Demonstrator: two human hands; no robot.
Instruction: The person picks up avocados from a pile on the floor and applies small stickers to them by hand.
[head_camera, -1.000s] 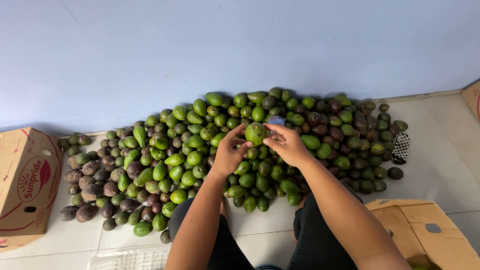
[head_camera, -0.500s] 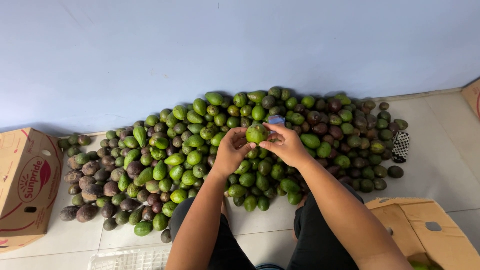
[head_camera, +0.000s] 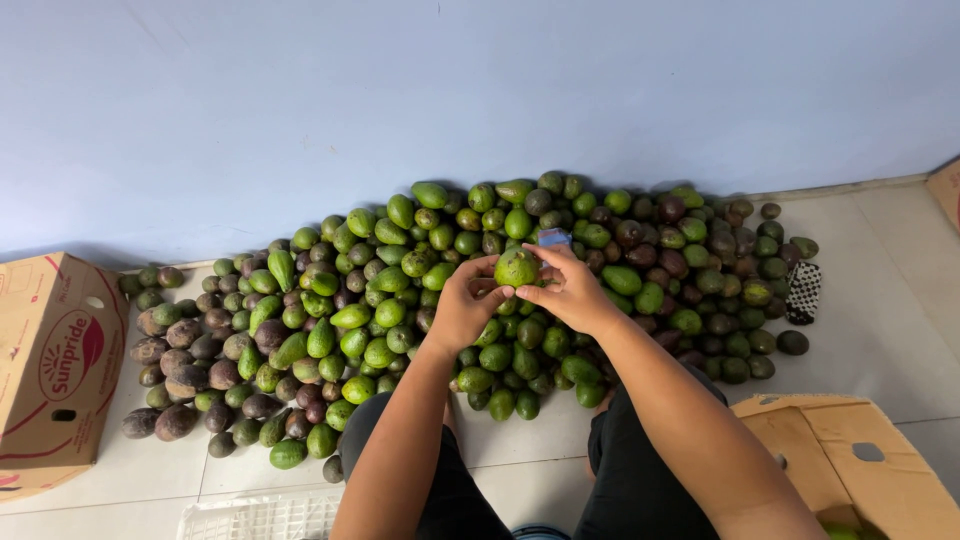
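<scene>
Hundreds of avocados lie heaped on the floor against the blue wall, dark ones to the left and right, green between. At far left a cardboard box lies on its side. Over the middle, the left hand and right hand both close their fingers around one green avocado, raised above the heap. Lower right, a second box stands open; almost all the fruit remains unboxed.
</scene>
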